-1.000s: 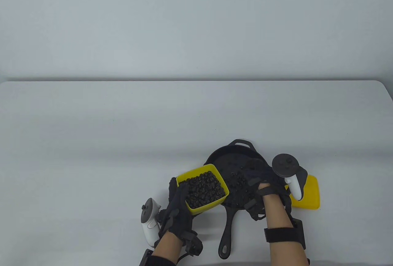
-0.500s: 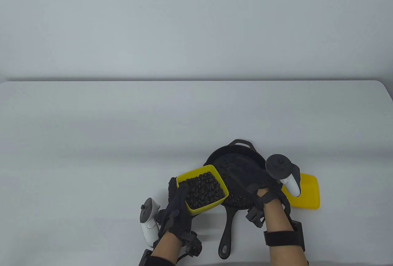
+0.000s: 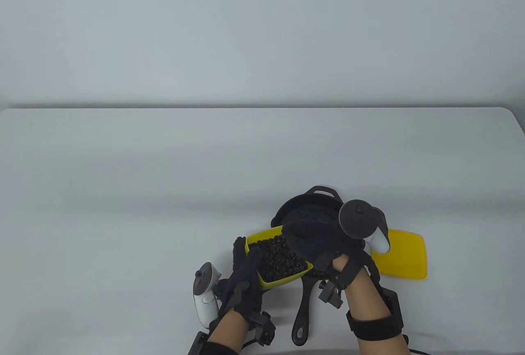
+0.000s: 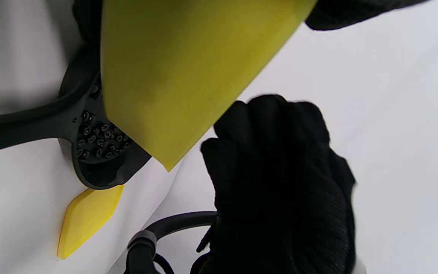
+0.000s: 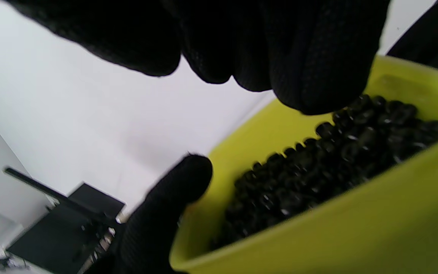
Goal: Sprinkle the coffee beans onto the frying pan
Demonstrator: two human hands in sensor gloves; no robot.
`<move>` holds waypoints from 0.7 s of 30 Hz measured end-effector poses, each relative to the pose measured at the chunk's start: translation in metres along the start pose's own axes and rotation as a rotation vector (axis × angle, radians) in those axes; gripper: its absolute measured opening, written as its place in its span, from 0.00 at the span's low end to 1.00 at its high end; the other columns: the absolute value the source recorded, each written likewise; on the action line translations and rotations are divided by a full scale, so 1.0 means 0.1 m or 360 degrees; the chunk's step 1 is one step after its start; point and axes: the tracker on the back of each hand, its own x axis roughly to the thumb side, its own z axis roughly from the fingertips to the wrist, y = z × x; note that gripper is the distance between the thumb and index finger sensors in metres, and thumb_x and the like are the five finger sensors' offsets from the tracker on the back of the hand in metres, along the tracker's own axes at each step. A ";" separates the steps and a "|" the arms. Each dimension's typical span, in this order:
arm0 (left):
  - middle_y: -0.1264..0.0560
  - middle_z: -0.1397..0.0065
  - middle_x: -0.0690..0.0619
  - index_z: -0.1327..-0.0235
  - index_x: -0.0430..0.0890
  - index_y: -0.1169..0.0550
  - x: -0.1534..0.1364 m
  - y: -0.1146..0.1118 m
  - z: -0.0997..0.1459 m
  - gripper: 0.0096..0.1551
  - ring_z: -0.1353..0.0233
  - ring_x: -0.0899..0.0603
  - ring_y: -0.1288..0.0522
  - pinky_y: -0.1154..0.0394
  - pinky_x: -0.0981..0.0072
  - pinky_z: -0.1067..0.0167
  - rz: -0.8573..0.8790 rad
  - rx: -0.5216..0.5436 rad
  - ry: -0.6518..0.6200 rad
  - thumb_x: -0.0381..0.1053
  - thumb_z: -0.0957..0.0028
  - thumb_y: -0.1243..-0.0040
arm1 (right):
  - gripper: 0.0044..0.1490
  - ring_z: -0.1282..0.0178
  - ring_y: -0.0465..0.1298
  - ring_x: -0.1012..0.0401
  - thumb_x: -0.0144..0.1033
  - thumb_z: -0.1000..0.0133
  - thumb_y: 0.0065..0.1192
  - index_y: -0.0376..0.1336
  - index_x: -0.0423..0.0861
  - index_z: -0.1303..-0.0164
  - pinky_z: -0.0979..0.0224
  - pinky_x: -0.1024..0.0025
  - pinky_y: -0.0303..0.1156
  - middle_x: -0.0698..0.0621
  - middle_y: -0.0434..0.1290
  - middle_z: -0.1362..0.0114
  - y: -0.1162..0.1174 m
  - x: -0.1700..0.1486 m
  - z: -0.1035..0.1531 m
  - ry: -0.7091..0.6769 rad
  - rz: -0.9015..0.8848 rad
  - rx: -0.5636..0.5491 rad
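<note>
My left hand (image 3: 245, 279) grips a yellow container (image 3: 268, 283) full of dark coffee beans (image 3: 281, 262) and holds it raised and tilted at the left edge of the black frying pan (image 3: 313, 199). In the left wrist view the container's underside (image 4: 188, 76) hangs above the pan (image 4: 101, 167), which holds scattered beans (image 4: 101, 140). My right hand (image 3: 309, 240) hovers over the container, fingers spread. In the right wrist view its fingertips (image 5: 318, 76) hang just above the beans (image 5: 337, 163), with the thumb (image 5: 173, 190) apart beside the container wall (image 5: 318, 243).
A yellow lid (image 3: 406, 254) lies flat on the white table (image 3: 164, 187) right of the pan; it also shows in the left wrist view (image 4: 86, 217). The pan's long handle (image 3: 302, 310) points toward the near table edge, between my forearms.
My right hand moved left, from over the pan to over the bean container. My left hand shifted the container slightly right and down, partly over the pan's rim.
</note>
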 end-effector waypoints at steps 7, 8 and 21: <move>0.48 0.27 0.35 0.27 0.58 0.68 0.05 -0.07 -0.01 0.51 0.31 0.28 0.33 0.26 0.47 0.36 -0.0130 -0.0044 -0.0037 0.71 0.39 0.51 | 0.54 0.38 0.72 0.32 0.49 0.46 0.77 0.54 0.33 0.20 0.55 0.62 0.84 0.25 0.55 0.24 0.27 -0.11 -0.12 0.0212 0.0140 0.0285; 0.48 0.27 0.34 0.27 0.57 0.68 0.06 -0.08 0.00 0.52 0.31 0.28 0.33 0.26 0.47 0.36 -0.0143 -0.0045 -0.0038 0.71 0.39 0.51 | 0.54 0.39 0.70 0.31 0.50 0.46 0.78 0.54 0.36 0.19 0.55 0.63 0.83 0.27 0.53 0.23 0.33 -0.10 -0.15 0.0216 0.0160 0.0327; 0.49 0.28 0.33 0.28 0.56 0.69 0.06 -0.14 0.03 0.52 0.32 0.27 0.34 0.26 0.46 0.37 -0.0100 -0.0062 -0.0017 0.71 0.39 0.52 | 0.27 0.56 0.76 0.43 0.27 0.43 0.69 0.63 0.45 0.33 0.61 0.75 0.83 0.34 0.59 0.29 0.63 0.06 -0.28 0.0212 0.0387 0.0262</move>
